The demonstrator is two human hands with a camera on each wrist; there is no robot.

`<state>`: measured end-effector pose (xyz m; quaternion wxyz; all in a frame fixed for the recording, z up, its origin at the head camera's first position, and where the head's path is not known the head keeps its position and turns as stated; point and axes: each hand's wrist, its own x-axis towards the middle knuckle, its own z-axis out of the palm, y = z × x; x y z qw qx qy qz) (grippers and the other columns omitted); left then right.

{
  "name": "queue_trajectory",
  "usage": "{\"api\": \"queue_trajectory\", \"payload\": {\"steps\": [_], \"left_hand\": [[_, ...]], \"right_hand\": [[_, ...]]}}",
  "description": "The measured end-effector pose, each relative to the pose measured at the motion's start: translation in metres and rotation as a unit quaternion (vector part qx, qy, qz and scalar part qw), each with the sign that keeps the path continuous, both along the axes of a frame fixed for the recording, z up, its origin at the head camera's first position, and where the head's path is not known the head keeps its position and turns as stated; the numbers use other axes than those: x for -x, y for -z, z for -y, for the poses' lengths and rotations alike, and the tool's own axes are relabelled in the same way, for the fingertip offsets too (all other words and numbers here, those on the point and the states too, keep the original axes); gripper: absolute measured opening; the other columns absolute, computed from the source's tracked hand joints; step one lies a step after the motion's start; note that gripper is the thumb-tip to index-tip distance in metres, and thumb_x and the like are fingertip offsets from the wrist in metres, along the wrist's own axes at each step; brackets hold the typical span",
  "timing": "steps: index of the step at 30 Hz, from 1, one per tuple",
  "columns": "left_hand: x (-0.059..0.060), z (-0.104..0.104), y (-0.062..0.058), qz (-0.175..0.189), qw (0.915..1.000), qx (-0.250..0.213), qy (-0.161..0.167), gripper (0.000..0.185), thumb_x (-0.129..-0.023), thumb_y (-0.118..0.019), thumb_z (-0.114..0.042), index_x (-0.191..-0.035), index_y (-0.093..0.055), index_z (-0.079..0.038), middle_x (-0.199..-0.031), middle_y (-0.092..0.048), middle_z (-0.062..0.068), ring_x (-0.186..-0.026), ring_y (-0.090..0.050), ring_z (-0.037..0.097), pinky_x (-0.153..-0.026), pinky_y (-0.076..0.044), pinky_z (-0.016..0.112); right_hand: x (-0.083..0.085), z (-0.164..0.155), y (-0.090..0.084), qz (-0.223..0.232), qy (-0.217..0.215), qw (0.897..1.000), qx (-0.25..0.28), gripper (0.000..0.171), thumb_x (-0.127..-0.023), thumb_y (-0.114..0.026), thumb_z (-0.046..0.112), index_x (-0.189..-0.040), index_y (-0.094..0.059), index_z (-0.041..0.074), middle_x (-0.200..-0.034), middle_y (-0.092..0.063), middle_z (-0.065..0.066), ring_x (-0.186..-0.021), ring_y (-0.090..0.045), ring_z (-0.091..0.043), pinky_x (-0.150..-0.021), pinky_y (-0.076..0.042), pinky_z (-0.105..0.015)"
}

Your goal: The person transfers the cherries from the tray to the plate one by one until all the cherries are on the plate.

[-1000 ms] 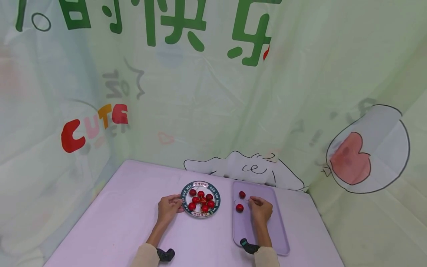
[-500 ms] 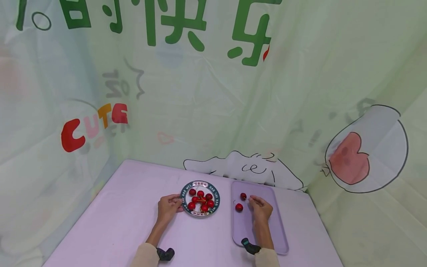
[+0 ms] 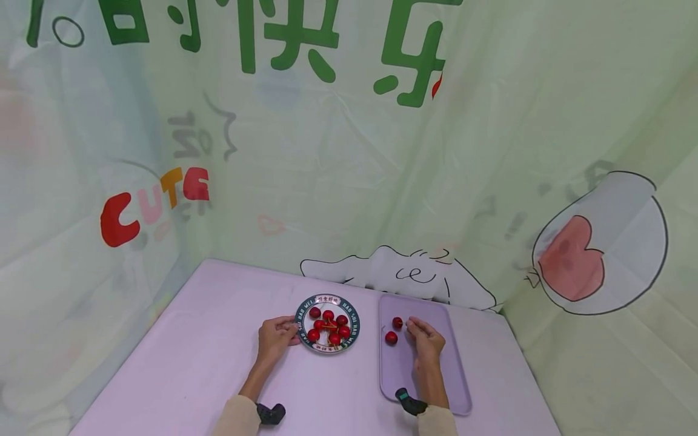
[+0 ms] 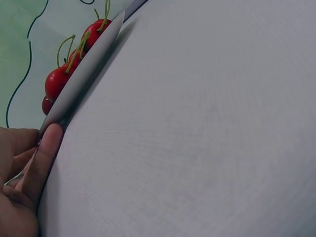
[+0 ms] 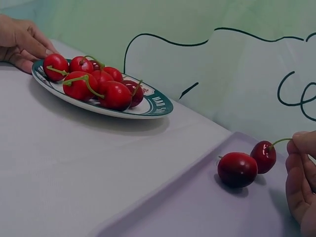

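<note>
Two cherries point(image 3: 391, 338) sit on the tray point(image 3: 443, 387) now; my right hand point(image 3: 425, 338) just dragged the far cherry point(image 3: 397, 323) closer, pinching its stem. Left hand point(image 3: 275, 336) steadies the plate point(image 3: 353, 339) rim.

Glossy cherries point(image 5: 237, 169), glazed plate point(image 5: 153, 106), matt plastic tray point(image 5: 207, 212)

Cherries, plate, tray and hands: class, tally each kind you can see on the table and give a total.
Cherries on the plate: 7
Cherries on the tray: 2
Plate: 1
Tray: 1
Hands: 2, the left hand and the right hand
Total: 13
</note>
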<state>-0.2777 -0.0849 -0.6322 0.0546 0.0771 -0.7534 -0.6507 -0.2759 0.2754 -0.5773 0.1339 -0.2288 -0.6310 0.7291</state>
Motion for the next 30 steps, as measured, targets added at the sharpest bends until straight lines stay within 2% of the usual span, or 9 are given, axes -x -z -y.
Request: {"api": "queue_trajectory", "payload": {"steps": [8, 15, 21, 26, 30], "left_hand": [[-0.001, -0.001, -0.002, -0.013, 0.9999, 0.000, 0.000, 0.030, -0.104, -0.072, -0.004, -0.132, -0.074, 0.006, -0.090, -0.079, 0.017, -0.070, -0.079, 0.018, -0.065, -0.068, 0.022], [-0.002, 0.000, -0.001, -0.007, 1.0000, 0.002, 0.003, 0.031, -0.104, -0.072, -0.004, -0.133, -0.073, 0.006, -0.092, -0.080, 0.016, -0.072, -0.080, 0.020, -0.066, -0.068, 0.022], [-0.001, 0.001, 0.003, 0.001, 1.0000, 0.005, 0.000, 0.031, -0.104, -0.072, -0.004, -0.133, -0.073, 0.004, -0.091, -0.081, 0.013, -0.070, -0.078, 0.016, -0.065, -0.067, 0.019], [0.000, 0.000, 0.002, -0.003, 1.0000, 0.009, -0.001, 0.031, -0.104, -0.072, -0.005, -0.133, -0.073, 0.004, -0.092, -0.081, 0.014, -0.071, -0.079, 0.019, -0.066, -0.067, 0.021], [0.000, 0.000, 0.002, -0.003, 0.9999, 0.011, -0.003, 0.031, -0.104, -0.073, -0.005, -0.133, -0.074, 0.004, -0.092, -0.081, 0.014, -0.071, -0.079, 0.018, -0.066, -0.067, 0.020]], "right_hand": [[0.006, -0.001, 0.003, -0.014, -0.007, 1.000, 0.022, 0.010, -0.100, -0.080, 0.013, -0.108, -0.086, 0.013, -0.089, -0.077, 0.014, -0.091, -0.077, -0.008, -0.090, -0.066, -0.021], [0.005, 0.003, -0.001, -0.044, -0.009, 0.998, 0.052, 0.013, -0.101, -0.077, 0.005, -0.111, -0.085, 0.004, -0.085, -0.080, 0.011, -0.082, -0.077, -0.005, -0.082, -0.067, -0.020], [0.002, 0.009, -0.010, -0.050, -0.011, 0.996, 0.075, 0.017, -0.101, -0.075, 0.004, -0.096, -0.086, 0.016, -0.084, -0.080, 0.010, -0.077, -0.075, -0.003, -0.082, -0.067, -0.021], [0.003, 0.014, -0.013, -0.063, -0.017, 0.993, 0.094, 0.020, -0.101, -0.076, 0.003, -0.093, -0.086, 0.018, -0.084, -0.080, 0.010, -0.077, -0.075, -0.003, -0.077, -0.065, -0.017], [0.002, 0.019, -0.017, -0.068, -0.021, 0.993, 0.096, 0.015, -0.102, -0.076, 0.005, -0.098, -0.086, 0.016, -0.085, -0.080, 0.011, -0.080, -0.074, -0.003, -0.076, -0.064, -0.014]]}}
